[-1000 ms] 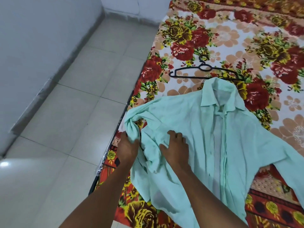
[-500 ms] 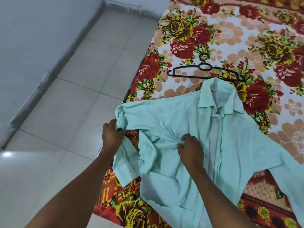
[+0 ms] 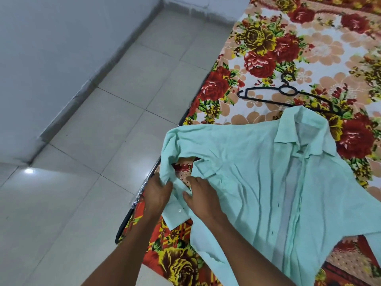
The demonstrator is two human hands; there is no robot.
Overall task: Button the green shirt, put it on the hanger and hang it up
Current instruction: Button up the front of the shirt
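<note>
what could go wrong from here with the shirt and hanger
The sleeve lies at the bed edge, so it might slide floorward. Both hands, left hand and right hand, work the cuff while the shirt front looks open. The collar overlaps the hanger, which could snag.

green shirt (image 3: 257, 172): right sleeve and hem cut off by right and bottom picture edges | hanger (image 3: 266, 99): right end hidden under shirt collar | left hand (image 3: 157, 195), right hand (image 3: 203, 196): fingertips buried in sleeve cuff folds | bed (image 3: 226, 83): far side runs out of view
</note>
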